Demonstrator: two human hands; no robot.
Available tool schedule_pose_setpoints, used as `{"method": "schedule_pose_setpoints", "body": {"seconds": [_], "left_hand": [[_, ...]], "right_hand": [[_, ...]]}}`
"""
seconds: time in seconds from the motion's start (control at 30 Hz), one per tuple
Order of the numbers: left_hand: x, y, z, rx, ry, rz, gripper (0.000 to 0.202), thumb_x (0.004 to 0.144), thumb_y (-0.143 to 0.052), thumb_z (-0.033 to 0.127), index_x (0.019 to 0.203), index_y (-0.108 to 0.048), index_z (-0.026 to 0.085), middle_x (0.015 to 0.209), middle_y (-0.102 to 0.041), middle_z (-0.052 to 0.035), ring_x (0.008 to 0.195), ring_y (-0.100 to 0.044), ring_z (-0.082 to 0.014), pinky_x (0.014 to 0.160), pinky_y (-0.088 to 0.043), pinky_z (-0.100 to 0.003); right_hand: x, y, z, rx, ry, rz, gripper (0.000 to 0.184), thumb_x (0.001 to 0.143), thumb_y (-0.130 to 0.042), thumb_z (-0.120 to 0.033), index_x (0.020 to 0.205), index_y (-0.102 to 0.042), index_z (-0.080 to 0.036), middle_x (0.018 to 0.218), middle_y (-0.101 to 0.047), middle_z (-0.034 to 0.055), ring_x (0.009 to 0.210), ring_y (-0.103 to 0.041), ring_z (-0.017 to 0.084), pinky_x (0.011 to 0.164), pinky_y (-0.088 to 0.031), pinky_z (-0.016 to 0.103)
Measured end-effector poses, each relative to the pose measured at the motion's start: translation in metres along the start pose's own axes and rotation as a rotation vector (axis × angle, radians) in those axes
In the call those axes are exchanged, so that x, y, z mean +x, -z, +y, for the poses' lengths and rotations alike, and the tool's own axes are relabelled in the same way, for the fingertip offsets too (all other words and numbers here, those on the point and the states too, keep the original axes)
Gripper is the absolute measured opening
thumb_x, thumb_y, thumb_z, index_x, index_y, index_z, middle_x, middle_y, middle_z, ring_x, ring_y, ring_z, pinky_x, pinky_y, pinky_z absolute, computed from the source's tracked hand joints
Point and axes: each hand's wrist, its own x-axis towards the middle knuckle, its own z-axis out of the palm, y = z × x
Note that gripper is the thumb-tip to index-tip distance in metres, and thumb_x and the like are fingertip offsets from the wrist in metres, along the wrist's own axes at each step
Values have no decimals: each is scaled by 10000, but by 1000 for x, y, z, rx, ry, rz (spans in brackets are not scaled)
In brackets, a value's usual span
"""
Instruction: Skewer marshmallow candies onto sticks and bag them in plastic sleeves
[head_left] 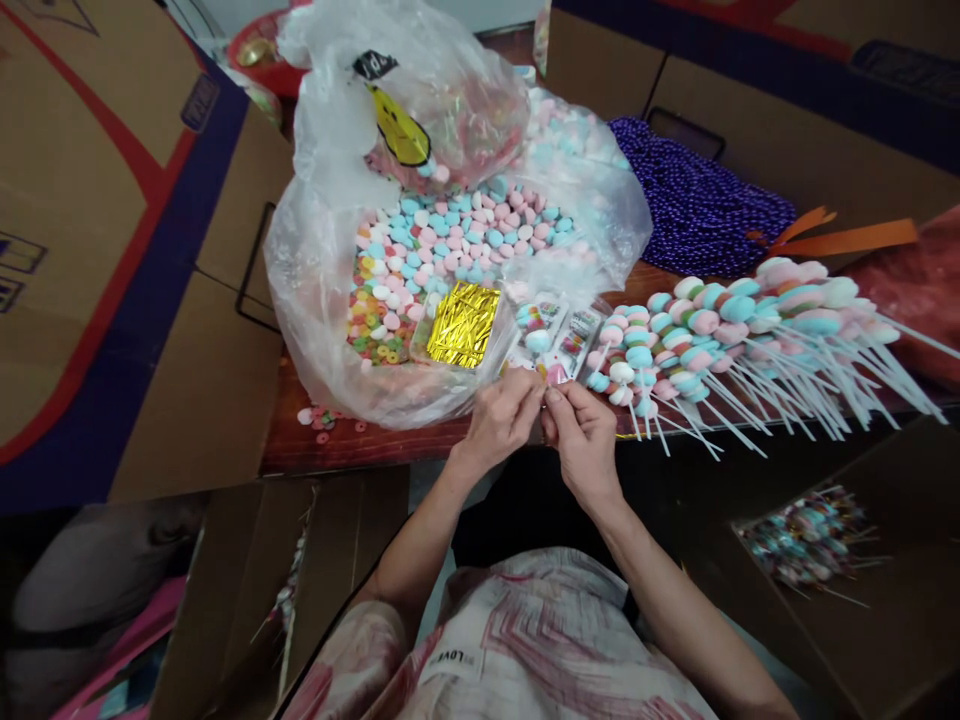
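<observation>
My left hand (499, 418) and my right hand (585, 440) meet at the table's front edge, thumbs and fingers pinched together. Whatever lies between the fingertips is too small or hidden to make out. Just beyond them are small printed clear bags (583, 332), with some pink and blue candy showing there. Gold twist ties (463, 325) fill a clear tray left of these bags. To the right lies a long pile of candy skewers (705, 322), marshmallow-like pieces in pink, blue and white on thin white sticks.
A big clear plastic bag (315, 290) spreads behind, with loose pastel candies (480, 225) and gummy rings (371, 325). Purple beaded strings (697, 205) lie at back right. Cardboard boxes (217, 370) flank the table (337, 455). Wrapped skewers (814, 535) sit in a lower box at right.
</observation>
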Motion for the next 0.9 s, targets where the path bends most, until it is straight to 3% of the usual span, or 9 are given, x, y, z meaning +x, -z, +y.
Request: {"method": "schedule_pose_setpoints", "body": {"seconds": [0.07, 0.13, 0.37, 0.57, 0.73, 0.9], "left_hand": [[-5, 5, 0, -12, -3, -86, 205, 880, -676, 395, 763, -658, 227, 749, -622, -17, 715, -547, -164, 756, -437, -293], [-10, 9, 1, -58, 12, -85, 240, 881, -682, 442, 793, -653, 220, 730, -601, -1, 682, -530, -146, 717, -440, -281], [-1, -2, 7, -493, 307, 166, 446, 871, -639, 641, 997, -638, 213, 920, -671, -15, 864, -646, -135, 810, -528, -251], [10, -12, 10, -787, 487, 132, 365, 777, -801, 512, 853, -662, 183, 746, -722, -16, 820, -722, -173, 809, -570, -291], [3, -9, 9, -859, 480, 107, 362, 745, -836, 487, 824, -695, 163, 724, -748, -40, 862, -747, -208, 830, -575, -313], [-6, -4, 0, -798, 405, 253, 329, 755, -832, 474, 825, -720, 173, 674, -696, 10, 657, -654, -110, 678, -526, -222]], "right_hand": [[1, 0, -3, -54, 33, 4, 350, 954, -585, -420, 689, -522, -200, 548, -394, -70, 500, -327, 81, 473, -279, 224], [0, -1, -6, -127, 68, 4, 328, 961, -559, -400, 701, -530, -202, 548, -404, -68, 499, -340, 85, 477, -290, 226], [-8, -5, 0, -352, 169, 16, 296, 979, -503, -337, 713, -510, -208, 577, -399, -64, 520, -355, 89, 512, -305, 228], [-7, -8, 6, -355, 155, -23, 319, 969, -536, -343, 685, -496, -202, 582, -408, -65, 519, -346, 81, 512, -301, 233], [-3, -9, 4, -158, 50, -78, 375, 957, -587, -381, 643, -481, -205, 534, -417, -71, 487, -349, 79, 487, -312, 234], [2, -13, 2, -106, -18, -178, 251, 959, -595, -460, 931, -586, -210, 602, -518, -70, 478, -402, 86, 471, -337, 224]]}}
